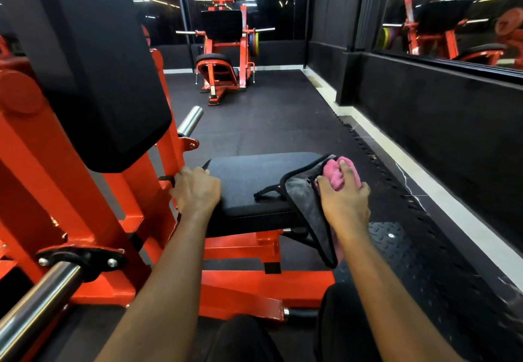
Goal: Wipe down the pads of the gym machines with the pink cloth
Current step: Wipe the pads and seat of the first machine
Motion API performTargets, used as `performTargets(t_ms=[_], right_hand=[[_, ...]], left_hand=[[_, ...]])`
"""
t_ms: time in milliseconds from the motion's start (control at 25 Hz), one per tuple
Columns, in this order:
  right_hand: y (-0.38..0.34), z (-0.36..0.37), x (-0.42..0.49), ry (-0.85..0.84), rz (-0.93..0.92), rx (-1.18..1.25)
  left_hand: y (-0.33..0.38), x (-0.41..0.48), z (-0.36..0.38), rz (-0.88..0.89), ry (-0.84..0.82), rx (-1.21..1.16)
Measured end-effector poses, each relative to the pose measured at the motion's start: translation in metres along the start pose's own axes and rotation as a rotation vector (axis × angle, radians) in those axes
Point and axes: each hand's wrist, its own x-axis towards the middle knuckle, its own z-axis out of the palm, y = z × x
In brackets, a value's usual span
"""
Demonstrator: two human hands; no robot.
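A black seat pad point(249, 180) sits low on an orange machine in front of me. My left hand point(196, 189) rests on the pad's left edge, fingers curled over it. My right hand point(343, 194) grips the bunched pink cloth point(334, 173) at the pad's right end. The cloth's grey side with black trim hangs down over the pad's right corner. A large black back pad point(93, 64) rises at the left on the same orange frame point(90, 192).
A chrome weight peg point(191, 120) sticks out beside the back pad, another chrome bar point(36, 302) at lower left. A second orange machine point(223, 50) stands across the dark rubber floor. A black wall with mirrors point(452, 13) runs along the right.
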Motion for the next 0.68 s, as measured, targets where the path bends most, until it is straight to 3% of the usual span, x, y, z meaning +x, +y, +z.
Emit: performTargets(t_ms=[160,320,520,680], right_hand=[[-0.018,0.004,0.047,-0.019,0.114,-0.164],[-0.034,-0.002,0.097,-0.197,0.052,-0.227],[-0.017,-0.004,0.070,-0.324,0.019,-0.268],[-0.018,0.003,0.087,-0.326,0.029,-0.207]], left_hand=[[-0.004,0.003,0.011,-0.050,-0.008,-0.025],[-0.001,0.001,0.008,-0.090,-0.038,-0.042],[-0.006,0.004,0.006,-0.022,-0.046,0.003],[-0.007,0.007,0.008,0.001,-0.064,0.030]])
